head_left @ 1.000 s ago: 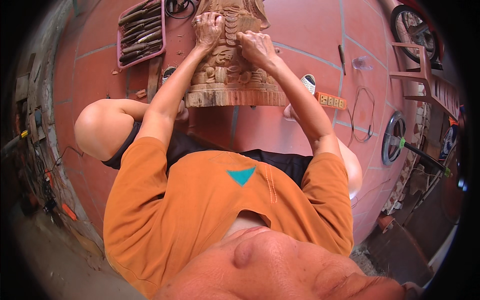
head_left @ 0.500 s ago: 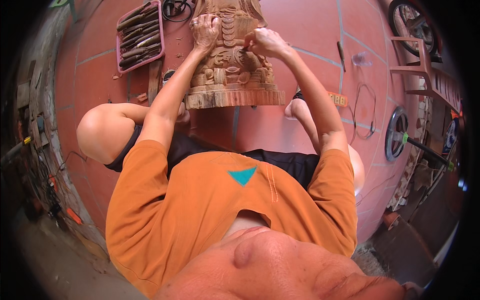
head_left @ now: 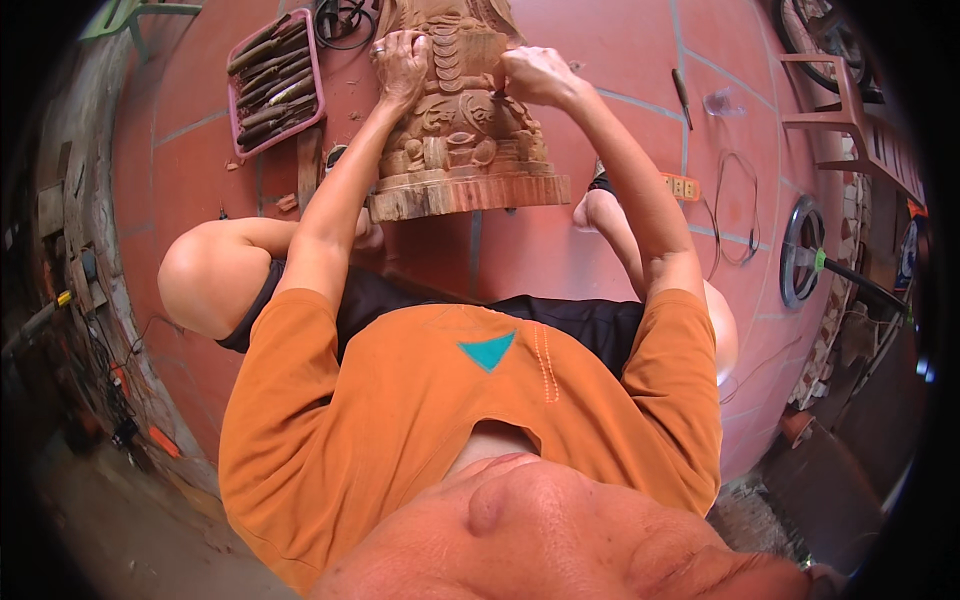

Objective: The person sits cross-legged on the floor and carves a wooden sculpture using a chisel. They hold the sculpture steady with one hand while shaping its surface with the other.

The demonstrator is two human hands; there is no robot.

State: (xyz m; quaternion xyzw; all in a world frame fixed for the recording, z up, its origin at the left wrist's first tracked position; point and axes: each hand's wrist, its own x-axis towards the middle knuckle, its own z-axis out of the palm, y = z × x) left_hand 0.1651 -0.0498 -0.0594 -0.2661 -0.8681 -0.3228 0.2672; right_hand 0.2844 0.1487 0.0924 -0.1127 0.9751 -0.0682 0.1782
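A brown wooden carving (head_left: 457, 122) with raised scrolls and a column of overlapping discs lies on the floor between my legs, its rough-cut base (head_left: 470, 193) toward me. My left hand (head_left: 402, 68) is closed against the carving's left side, fingers curled over it. On the opposite side my right hand (head_left: 537, 76) is closed, knuckles up, with fingertips at the carved surface. Something small and dark shows under those fingers, but its kind is hidden.
A pink tray (head_left: 322, 100) of dark-handled carving tools (head_left: 275, 85) is at the left. Rightward are one loose tool (head_left: 682, 98), a clear plastic cup (head_left: 722, 101), an orange power strip (head_left: 682, 187), a brown plastic chair (head_left: 850, 135) and a wheel (head_left: 800, 252). A green stool (head_left: 140, 18) stands far left.
My right hand has shifted slightly up and to the right along the carving. My left hand keeps its hold on the left side. The whole view has tilted a little.
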